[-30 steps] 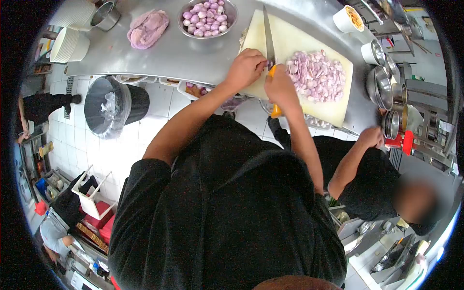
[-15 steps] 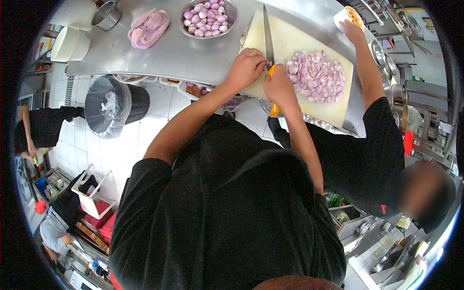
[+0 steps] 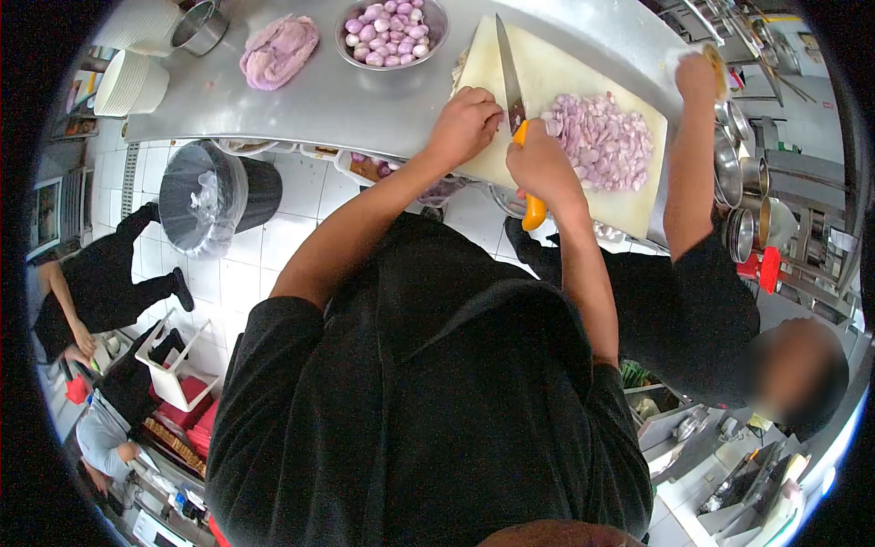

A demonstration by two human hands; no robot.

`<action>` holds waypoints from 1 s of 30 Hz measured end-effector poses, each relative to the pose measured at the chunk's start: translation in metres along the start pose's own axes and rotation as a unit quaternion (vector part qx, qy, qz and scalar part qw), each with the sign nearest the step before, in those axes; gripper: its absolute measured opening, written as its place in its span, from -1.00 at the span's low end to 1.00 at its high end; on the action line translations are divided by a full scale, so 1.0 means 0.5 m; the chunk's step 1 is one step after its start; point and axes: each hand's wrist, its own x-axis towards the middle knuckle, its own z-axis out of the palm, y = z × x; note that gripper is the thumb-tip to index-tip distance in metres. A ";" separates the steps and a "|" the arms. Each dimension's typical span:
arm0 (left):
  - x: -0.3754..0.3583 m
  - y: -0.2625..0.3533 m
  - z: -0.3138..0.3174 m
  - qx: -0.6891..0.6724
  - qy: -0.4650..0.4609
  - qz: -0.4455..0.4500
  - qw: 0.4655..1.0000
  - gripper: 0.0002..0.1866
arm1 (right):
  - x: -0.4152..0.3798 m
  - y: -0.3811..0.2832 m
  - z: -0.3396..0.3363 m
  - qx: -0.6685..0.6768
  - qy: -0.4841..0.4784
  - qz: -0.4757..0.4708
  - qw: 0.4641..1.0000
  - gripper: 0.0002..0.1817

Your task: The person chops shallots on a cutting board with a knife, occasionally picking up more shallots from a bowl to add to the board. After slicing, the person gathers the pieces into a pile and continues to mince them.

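My right hand (image 3: 547, 169) is wrapped round the orange handle of a kitchen knife (image 3: 507, 68), whose long blade points away from me over the cutting board (image 3: 538, 59). Beside the blade, on its left, my left hand (image 3: 467, 126) is closed with curled fingers over the board's edge; whatever it may hold is hidden. Small dark-purplish bits stick to the blade near the handle. To the right of the knife lies a pile of sliced shallots (image 3: 602, 141). Whole peeled shallots (image 3: 387, 35) fill a metal bowl (image 3: 443, 38) behind my left hand.
A pinkish crumpled cloth (image 3: 279, 53), a metal pot (image 3: 200, 29) and stacked white bowls (image 3: 133, 84) stand on the steel counter (image 3: 196, 100). A lined bin (image 3: 260, 191) is on the floor at left. A co-worker's arm (image 3: 694, 155) reaches in at right, by metal pans.
My right hand and the knife handle have shifted right, opening a gap between blade and left hand. The co-worker's hand with a white container has moved right. Another person at left has shifted.
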 end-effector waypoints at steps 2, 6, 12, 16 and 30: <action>0.000 0.001 -0.001 0.000 -0.002 -0.002 1.000 -0.92 | -0.003 -0.001 0.010 0.019 0.014 -0.006 1.000 -0.67; 0.000 0.000 0.000 0.009 -0.001 0.000 1.000 -0.92 | 0.007 0.009 0.027 0.010 0.021 -0.009 1.000 -0.68; -0.001 0.002 0.000 0.006 0.006 0.003 1.000 -0.92 | 0.028 0.042 0.061 -0.017 0.053 -0.032 0.998 -0.71; -0.002 0.003 -0.001 0.011 0.001 0.000 1.000 -0.92 | 0.035 0.054 0.077 -0.033 0.078 -0.053 0.995 -0.73; -0.007 -0.006 0.006 0.042 -0.010 0.007 0.999 -0.87 | -0.018 -0.014 -0.034 -0.013 -0.011 0.013 1.000 -0.67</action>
